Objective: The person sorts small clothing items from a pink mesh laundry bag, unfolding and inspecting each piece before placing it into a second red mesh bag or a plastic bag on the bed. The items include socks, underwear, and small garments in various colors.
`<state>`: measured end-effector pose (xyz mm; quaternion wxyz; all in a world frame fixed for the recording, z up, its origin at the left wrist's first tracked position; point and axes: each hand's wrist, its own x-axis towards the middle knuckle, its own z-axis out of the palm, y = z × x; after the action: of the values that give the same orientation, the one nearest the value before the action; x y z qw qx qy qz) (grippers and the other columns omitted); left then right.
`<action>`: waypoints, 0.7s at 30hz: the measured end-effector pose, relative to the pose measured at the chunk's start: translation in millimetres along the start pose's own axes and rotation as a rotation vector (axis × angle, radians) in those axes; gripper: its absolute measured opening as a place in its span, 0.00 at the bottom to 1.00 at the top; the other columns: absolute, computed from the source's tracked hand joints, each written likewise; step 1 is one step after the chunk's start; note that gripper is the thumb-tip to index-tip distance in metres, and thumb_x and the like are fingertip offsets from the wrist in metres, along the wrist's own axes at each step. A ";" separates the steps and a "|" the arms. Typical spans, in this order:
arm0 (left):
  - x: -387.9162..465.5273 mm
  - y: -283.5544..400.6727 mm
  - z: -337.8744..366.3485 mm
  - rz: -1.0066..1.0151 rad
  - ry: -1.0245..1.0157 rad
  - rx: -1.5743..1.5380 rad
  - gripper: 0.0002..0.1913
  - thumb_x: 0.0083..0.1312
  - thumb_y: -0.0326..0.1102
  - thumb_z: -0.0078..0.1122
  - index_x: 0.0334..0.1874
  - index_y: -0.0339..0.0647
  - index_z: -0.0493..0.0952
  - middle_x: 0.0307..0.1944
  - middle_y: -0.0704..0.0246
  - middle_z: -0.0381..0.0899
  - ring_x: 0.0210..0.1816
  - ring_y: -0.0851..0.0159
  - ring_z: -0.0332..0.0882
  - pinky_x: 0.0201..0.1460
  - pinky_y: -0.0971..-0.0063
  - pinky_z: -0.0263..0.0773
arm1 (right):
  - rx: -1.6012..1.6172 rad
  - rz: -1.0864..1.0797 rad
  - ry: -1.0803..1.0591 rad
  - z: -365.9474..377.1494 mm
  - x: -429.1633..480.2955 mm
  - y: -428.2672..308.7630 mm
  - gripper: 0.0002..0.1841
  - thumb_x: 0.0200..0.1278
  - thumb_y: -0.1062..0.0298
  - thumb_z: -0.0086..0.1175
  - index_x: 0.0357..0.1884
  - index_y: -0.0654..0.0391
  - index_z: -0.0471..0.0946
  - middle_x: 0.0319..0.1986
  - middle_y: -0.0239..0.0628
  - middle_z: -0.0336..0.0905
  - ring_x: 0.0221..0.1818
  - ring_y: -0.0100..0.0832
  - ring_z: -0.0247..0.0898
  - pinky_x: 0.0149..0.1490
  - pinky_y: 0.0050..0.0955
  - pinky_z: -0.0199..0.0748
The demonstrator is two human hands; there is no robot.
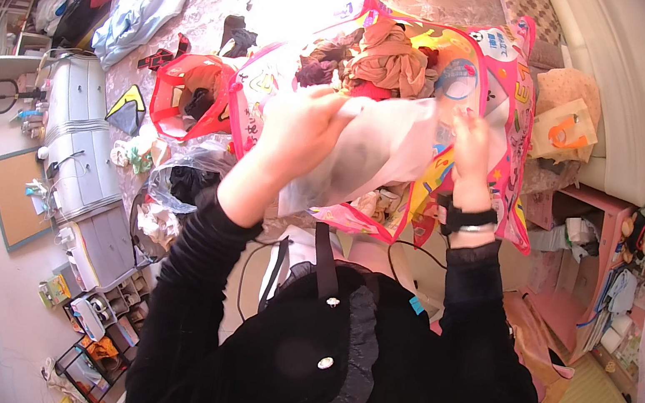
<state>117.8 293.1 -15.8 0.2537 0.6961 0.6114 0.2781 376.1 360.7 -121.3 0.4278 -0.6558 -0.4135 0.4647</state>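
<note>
A thin whitish translucent piece, fabric or a bag, (pixel 369 145) hangs in front of me. My left hand (pixel 303 122) is closed on its upper left corner. Raised near its right edge is my right hand (pixel 466 135), blurred, with a dark band and a bracelet at the wrist; whether its fingers grip the edge is unclear. Behind and below both hands lies a large pink printed bag (pixel 524 107), open. Crumpled brown and tan garments (pixel 389 60) are heaped in it, and paler crumpled cloth (pixel 379 203) shows below the whitish piece.
To the left are a red bag (pixel 160 106) with dark items and a clear plastic bag (pixel 159 175) holding black cloth. A light blue garment (pixel 143 15) lies at the upper left. A beige bag (pixel 583 132) with an orange print and a pink shelf unit (pixel 614 216) stand right.
</note>
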 end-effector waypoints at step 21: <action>-63.3 -53.2 3.6 -0.388 0.061 -0.264 0.18 0.61 0.39 0.64 0.48 0.35 0.75 0.34 0.62 0.79 0.35 0.65 0.79 0.41 0.73 0.73 | -0.078 -0.282 -0.361 -58.7 -21.4 -198.2 0.11 0.61 0.69 0.55 0.42 0.65 0.81 0.34 0.33 0.82 0.38 0.25 0.76 0.45 0.23 0.71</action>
<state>76.4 236.8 -60.1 0.3727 0.5178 0.6992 0.3226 399.1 388.1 83.4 0.3819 -0.5136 -0.5887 0.4937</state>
